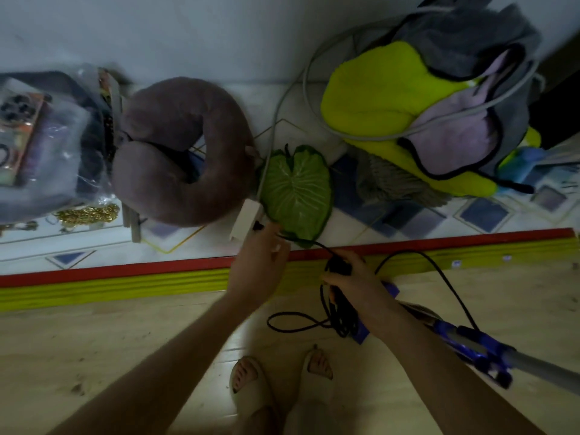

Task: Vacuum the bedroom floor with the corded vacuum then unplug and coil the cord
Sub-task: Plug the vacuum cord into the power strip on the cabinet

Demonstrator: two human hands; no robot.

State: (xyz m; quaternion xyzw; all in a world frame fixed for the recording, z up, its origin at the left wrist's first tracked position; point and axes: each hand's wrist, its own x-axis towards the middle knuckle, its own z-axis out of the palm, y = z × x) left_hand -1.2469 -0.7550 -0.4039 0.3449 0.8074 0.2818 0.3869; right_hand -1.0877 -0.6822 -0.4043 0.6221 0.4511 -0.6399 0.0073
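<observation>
On a bedroom floor where wood planks meet patterned tile at a red-and-yellow threshold strip (125,279), a person's left hand (260,262) reaches the black plug (258,226) at a white power strip (246,219), fingers apparently closing on the cord there, while the right hand (351,282) grips a bundle of looped black cord (340,309) above the blue vacuum (467,342). Pulling by the plug body, not the cord, with the power strip steadied, looks wisest.

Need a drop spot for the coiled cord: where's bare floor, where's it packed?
Bare: the wood floor left of the left hand, below the yellow strip. Crowded: tiles by the wall, with neck pillow, power strip, leaf cushion, blankets.
</observation>
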